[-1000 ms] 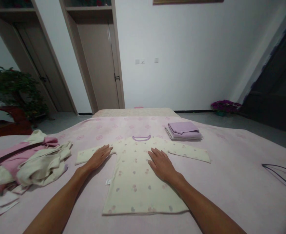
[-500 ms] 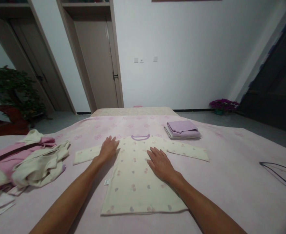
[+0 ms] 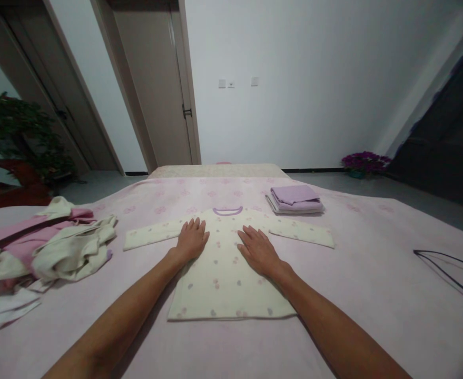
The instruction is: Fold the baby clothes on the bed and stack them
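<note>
A cream long-sleeved shirt [image 3: 223, 284] with small heart prints and a purple neckband lies flat, its sleeves spread to both sides. My left hand [image 3: 192, 239] rests flat on its upper left part, near where the sleeve joins, fingers stretched away from me. On the right side of the chest, my right hand [image 3: 258, 250] lies flat with its fingers apart. Neither hand grasps the cloth. My forearms cover parts of the shirt's side edges.
The shirt lies on a pink patterned bedspread [image 3: 357, 295]. Behind its right sleeve sits a stack of folded purple and white clothes [image 3: 295, 199]. Crumpled clothes [image 3: 69, 247] are heaped at the left. A thin black cable [image 3: 448, 268] lies at the right edge.
My left hand has moved right, from the sleeve's shoulder end onto the shirt's body. My right hand stays on the chest. The camera view has tilted down slightly.
</note>
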`<state>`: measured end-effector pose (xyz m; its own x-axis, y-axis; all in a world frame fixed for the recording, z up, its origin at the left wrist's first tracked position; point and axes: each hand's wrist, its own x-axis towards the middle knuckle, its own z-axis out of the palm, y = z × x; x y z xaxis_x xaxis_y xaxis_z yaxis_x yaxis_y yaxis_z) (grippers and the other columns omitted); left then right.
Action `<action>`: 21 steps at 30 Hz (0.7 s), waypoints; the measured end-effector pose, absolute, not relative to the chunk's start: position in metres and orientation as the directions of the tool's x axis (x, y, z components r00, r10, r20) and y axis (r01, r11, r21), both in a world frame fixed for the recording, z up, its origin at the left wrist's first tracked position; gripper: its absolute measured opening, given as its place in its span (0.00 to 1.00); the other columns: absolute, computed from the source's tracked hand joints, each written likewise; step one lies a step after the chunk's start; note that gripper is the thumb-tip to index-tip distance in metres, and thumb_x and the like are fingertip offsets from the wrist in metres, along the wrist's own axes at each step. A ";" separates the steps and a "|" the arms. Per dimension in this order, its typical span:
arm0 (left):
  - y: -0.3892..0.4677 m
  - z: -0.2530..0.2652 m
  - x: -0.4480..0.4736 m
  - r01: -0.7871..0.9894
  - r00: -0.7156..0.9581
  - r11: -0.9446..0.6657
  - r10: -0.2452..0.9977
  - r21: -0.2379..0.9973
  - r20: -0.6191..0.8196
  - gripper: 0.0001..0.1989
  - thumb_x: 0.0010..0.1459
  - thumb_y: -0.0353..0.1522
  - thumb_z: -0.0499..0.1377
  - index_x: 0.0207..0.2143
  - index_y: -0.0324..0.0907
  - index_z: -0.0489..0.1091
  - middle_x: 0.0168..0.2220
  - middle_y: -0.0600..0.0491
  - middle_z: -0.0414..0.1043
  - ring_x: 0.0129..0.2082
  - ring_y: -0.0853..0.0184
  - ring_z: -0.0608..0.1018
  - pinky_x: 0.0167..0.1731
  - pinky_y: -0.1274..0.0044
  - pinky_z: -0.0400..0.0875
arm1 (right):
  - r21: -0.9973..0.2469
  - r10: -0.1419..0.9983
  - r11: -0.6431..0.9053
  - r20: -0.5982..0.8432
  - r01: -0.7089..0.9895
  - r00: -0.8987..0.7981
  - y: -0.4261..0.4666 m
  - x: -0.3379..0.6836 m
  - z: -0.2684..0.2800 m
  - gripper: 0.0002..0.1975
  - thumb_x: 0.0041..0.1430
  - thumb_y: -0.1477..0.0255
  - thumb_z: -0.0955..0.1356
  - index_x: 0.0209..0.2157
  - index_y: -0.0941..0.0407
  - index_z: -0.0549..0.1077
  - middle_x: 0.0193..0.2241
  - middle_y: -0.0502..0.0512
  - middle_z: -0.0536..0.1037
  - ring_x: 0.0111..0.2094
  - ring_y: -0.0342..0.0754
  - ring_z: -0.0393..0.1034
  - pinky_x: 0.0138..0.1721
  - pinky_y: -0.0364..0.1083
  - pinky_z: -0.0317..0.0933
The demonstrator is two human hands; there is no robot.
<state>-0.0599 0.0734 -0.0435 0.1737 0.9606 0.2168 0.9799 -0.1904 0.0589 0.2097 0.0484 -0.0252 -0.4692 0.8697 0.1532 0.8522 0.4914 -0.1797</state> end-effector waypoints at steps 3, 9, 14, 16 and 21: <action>0.042 -0.047 -0.050 0.965 0.238 -0.256 0.945 0.059 0.223 0.26 0.69 0.40 0.47 0.65 0.39 0.59 0.67 0.39 0.57 0.69 0.49 0.55 0.66 0.57 0.48 | -0.171 0.872 0.488 0.146 0.856 -0.468 0.048 0.209 -0.026 0.27 0.71 0.60 0.56 0.66 0.55 0.59 0.69 0.61 0.55 0.70 0.54 0.45 0.68 0.57 0.36; -0.017 -0.050 -0.044 0.886 0.428 -0.455 0.876 0.090 0.222 0.31 0.69 0.47 0.45 0.69 0.44 0.53 0.70 0.43 0.50 0.70 0.52 0.53 0.65 0.59 0.53 | -0.136 0.870 0.491 0.140 0.861 -0.474 0.048 0.206 -0.026 0.28 0.71 0.62 0.56 0.67 0.58 0.59 0.69 0.63 0.54 0.70 0.56 0.44 0.68 0.57 0.37; -0.033 -0.046 -0.054 0.896 0.422 -0.438 0.890 0.071 0.175 0.31 0.69 0.47 0.46 0.68 0.43 0.55 0.70 0.42 0.50 0.70 0.51 0.54 0.66 0.58 0.53 | -0.169 0.881 0.466 0.001 0.869 -0.472 0.034 0.205 -0.010 0.30 0.71 0.61 0.56 0.68 0.60 0.55 0.70 0.66 0.49 0.71 0.61 0.39 0.68 0.59 0.36; -0.038 -0.046 -0.058 0.894 0.424 -0.442 0.887 0.070 0.181 0.31 0.69 0.47 0.45 0.69 0.43 0.55 0.71 0.42 0.49 0.70 0.51 0.53 0.66 0.58 0.53 | -0.210 0.877 0.461 -0.044 0.862 -0.479 0.016 0.203 -0.005 0.32 0.71 0.58 0.55 0.69 0.60 0.54 0.70 0.66 0.48 0.71 0.62 0.37 0.67 0.61 0.37; -0.056 -0.044 -0.069 0.861 0.485 -0.501 0.862 0.093 0.149 0.32 0.69 0.49 0.44 0.70 0.50 0.49 0.72 0.46 0.44 0.71 0.53 0.50 0.66 0.56 0.50 | -0.235 0.798 0.578 -0.035 0.781 -0.601 -0.038 0.210 -0.006 0.32 0.70 0.57 0.56 0.70 0.55 0.51 0.71 0.60 0.45 0.72 0.59 0.33 0.69 0.61 0.33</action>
<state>-0.0689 -0.0559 -0.0438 0.4851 0.8617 0.1489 0.8606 -0.5007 0.0933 0.2098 -0.0377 -0.0060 -0.6013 0.7982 -0.0352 0.7814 0.5783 -0.2345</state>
